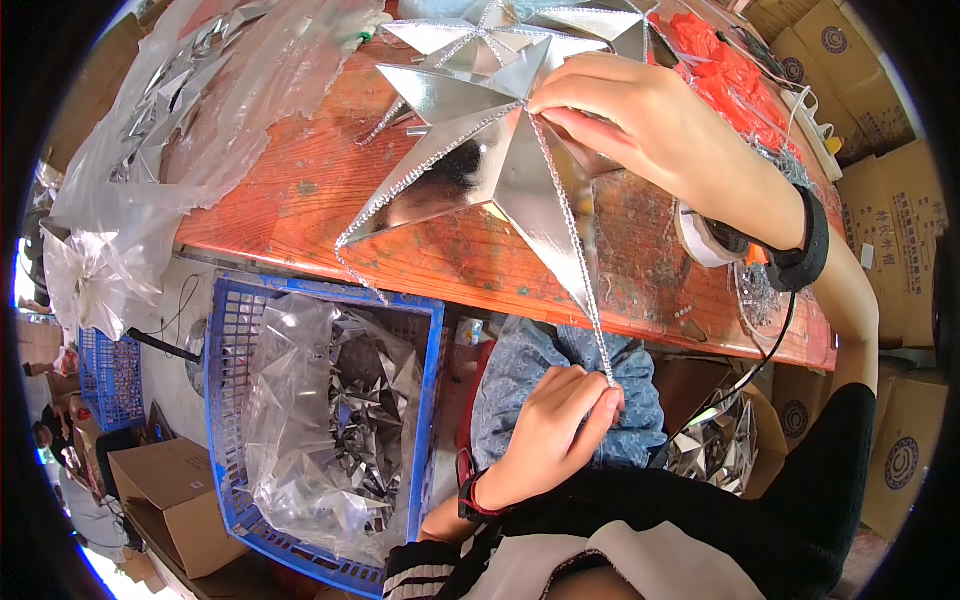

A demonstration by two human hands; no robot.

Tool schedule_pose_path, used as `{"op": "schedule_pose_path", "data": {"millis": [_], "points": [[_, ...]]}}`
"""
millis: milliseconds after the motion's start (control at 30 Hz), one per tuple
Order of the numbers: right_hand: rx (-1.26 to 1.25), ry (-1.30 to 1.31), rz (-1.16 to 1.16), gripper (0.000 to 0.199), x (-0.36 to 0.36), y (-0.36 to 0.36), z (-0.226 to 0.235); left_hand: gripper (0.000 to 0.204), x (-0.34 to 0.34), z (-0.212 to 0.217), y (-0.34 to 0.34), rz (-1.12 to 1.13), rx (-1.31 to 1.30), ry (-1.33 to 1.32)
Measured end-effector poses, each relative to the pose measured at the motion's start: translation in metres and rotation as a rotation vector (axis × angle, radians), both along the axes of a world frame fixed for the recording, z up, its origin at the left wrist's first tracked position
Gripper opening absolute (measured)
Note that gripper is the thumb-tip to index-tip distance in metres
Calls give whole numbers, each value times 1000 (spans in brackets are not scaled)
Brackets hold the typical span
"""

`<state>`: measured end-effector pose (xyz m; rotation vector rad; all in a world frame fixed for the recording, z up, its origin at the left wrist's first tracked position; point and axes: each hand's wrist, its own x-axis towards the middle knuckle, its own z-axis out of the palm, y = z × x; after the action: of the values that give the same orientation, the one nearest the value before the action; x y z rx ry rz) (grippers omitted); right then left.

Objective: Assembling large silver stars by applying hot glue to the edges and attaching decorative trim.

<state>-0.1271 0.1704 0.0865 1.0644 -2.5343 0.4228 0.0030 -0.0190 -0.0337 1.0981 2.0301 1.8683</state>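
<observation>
Here the left grip (pixel 560 425) is pinching the glitter trim (pixel 575 255) at the silver star's (pixel 490 150) near point; the right grip (pixel 640 125) is pressing its centre, over the orange worktop (pixel 300 190). A blue crate (pixel 225 400) is sitting near left.

Silver foil star (pixel 480 150), bead-trimmed, on workbench

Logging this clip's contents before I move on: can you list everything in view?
silver star: one, mirror silver, on the table under the hands
glitter strand: one, silver, along the star's ridge
more silver stars: at least two, table's far edge
table: one, orange-red
blue crate: one, holds bagged silver stars
tape roll: one, white
cardboard boxes: several, brown, right side
left hand: fingers pinch the strand's end
right hand: fingers press the star's centre
</observation>
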Motion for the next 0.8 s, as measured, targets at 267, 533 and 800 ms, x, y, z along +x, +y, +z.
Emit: {"op": "schedule_pose_path", "data": {"millis": [267,533,800], "points": [[-2,11,8,12,0,1,-3,17,-1,-8,3,94,-66,-57],[-49,-18,48,13,3,1,-1,13,-7,-15,10,172,-90,-208],[67,-51,-96,13,40,23,60,11,-17,-8,-15,316,-229,-47]]}}
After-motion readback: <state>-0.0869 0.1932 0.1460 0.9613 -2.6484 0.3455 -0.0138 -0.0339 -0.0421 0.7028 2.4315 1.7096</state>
